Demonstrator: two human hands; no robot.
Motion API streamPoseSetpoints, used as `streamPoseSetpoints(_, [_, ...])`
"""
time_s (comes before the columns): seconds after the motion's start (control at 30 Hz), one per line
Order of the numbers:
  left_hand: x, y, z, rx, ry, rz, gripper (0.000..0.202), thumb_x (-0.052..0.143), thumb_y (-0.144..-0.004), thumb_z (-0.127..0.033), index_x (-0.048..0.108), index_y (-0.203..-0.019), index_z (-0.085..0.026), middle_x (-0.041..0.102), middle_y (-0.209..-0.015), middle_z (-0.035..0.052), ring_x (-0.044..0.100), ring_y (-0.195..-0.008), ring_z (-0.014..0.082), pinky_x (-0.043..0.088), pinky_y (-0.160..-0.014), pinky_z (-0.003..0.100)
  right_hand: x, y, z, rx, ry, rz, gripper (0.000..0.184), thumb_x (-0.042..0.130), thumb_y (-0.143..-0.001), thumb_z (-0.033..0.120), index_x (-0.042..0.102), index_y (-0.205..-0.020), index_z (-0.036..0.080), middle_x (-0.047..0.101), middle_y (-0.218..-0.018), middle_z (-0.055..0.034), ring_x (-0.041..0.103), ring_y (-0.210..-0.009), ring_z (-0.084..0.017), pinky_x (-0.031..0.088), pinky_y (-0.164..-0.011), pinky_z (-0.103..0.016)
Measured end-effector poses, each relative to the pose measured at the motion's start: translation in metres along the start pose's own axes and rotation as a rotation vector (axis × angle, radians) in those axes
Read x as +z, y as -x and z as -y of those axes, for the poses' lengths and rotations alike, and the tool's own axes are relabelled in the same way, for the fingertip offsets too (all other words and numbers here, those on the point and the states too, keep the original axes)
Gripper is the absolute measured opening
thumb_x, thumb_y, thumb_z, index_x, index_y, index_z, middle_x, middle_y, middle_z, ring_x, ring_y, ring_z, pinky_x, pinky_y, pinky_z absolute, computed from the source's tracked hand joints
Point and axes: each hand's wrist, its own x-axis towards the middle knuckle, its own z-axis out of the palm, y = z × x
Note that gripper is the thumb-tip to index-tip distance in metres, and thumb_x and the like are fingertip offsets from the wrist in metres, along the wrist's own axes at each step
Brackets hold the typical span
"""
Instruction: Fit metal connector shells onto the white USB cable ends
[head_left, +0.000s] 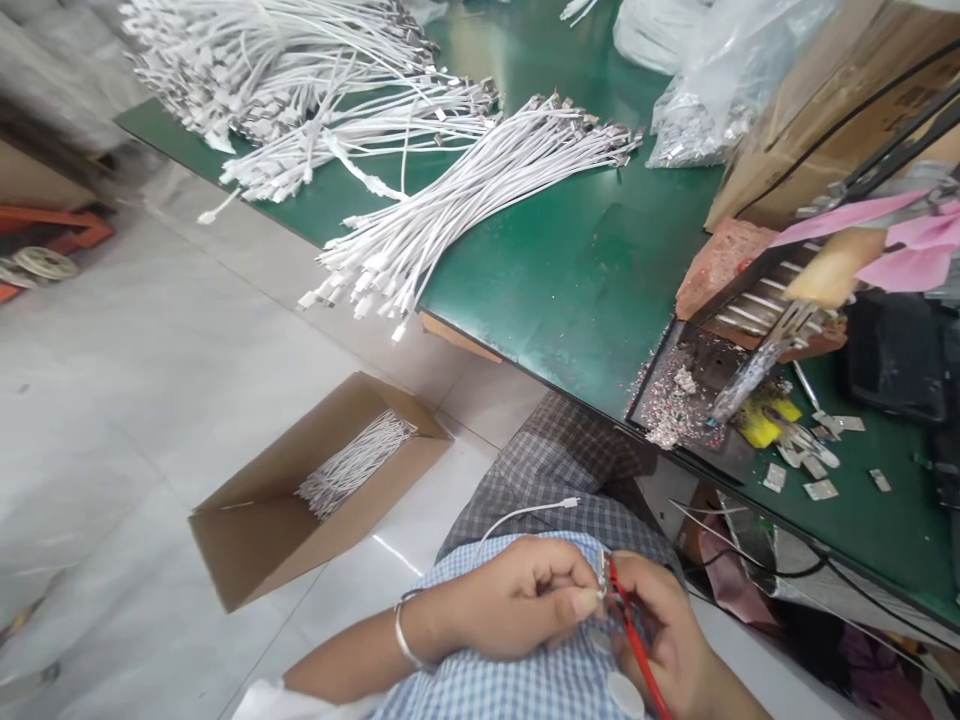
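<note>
My left hand, with a silver bangle on the wrist, is closed in a pinch on the end of a white cable that loops up over my lap. My right hand is closed around a thin red-handled tool whose tip meets the cable end between my two hands. Both hands are held close to my chest, below the edge of the green table.
Bundles of white cables lie piled on the table's far left. An open cardboard box with more cables stands on the tiled floor. A metal jig with scrap bits, plastic bags and a carton crowd the right.
</note>
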Motion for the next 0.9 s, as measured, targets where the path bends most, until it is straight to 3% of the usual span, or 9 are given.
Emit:
streamPoseSetpoints(0.07, [0.001, -0.005, -0.001, 0.015, -0.012, 0.018, 0.051, 0.054, -0.091, -0.067, 0.053, -0.084, -0.016, 0.049, -0.052, -0.0067, 0.040, -0.041, 0.0046, 0.032, -0.043, 0.016, -0.011, -0.009, 0.007, -0.064, 0.131, 0.044, 0.007, 0.056, -0.074, 0.022, 0.050, -0.077, 0.022, 0.049, -0.068, -0.0002, 0.048, -0.062, -0.017, 0.039, -0.058, -0.030])
streamPoseSetpoints(0.23, [0.002, -0.013, -0.001, 0.088, -0.030, 0.017, 0.045, 0.052, -0.096, -0.059, 0.053, -0.090, -0.015, 0.048, -0.050, -0.0077, 0.039, -0.038, 0.0043, 0.031, -0.041, 0.014, -0.025, -0.023, 0.018, -0.229, 0.404, 0.031, 0.015, 0.049, -0.070, 0.020, 0.046, -0.084, 0.022, 0.048, -0.070, -0.0019, 0.049, -0.065, -0.021, 0.037, -0.060, -0.034])
streamPoseSetpoints(0.43, [0.002, -0.016, -0.006, 0.121, -0.067, 0.025, 0.044, 0.052, -0.096, -0.058, 0.055, -0.087, -0.015, 0.048, -0.049, -0.0076, 0.038, -0.037, 0.0043, 0.030, -0.041, 0.014, -0.020, -0.023, 0.012, -0.224, 0.312, 0.033, 0.013, 0.049, -0.073, 0.018, 0.039, -0.080, 0.024, 0.039, -0.066, 0.0026, 0.043, -0.058, -0.017, 0.033, -0.057, -0.031])
streamPoseSetpoints(0.6, [0.003, -0.016, -0.011, 0.088, -0.061, 0.030, 0.045, 0.050, -0.097, -0.058, 0.056, -0.086, -0.015, 0.047, -0.050, -0.0070, 0.039, -0.040, 0.0048, 0.031, -0.041, 0.014, -0.016, -0.019, 0.004, -0.216, 0.259, 0.046, 0.022, 0.048, -0.075, 0.013, 0.029, -0.077, 0.025, 0.034, -0.063, 0.0055, 0.038, -0.055, -0.013, 0.028, -0.053, -0.026])
streamPoseSetpoints(0.9, [0.001, -0.018, -0.005, 0.145, -0.008, 0.019, 0.041, 0.051, -0.098, -0.053, 0.056, -0.089, -0.014, 0.047, -0.050, -0.0071, 0.038, -0.038, 0.0043, 0.030, -0.040, 0.014, -0.023, -0.019, 0.003, -0.207, 0.350, 0.064, 0.014, 0.045, -0.069, 0.021, 0.038, -0.080, 0.024, 0.040, -0.070, 0.0015, 0.043, -0.062, -0.018, 0.030, -0.059, -0.032])
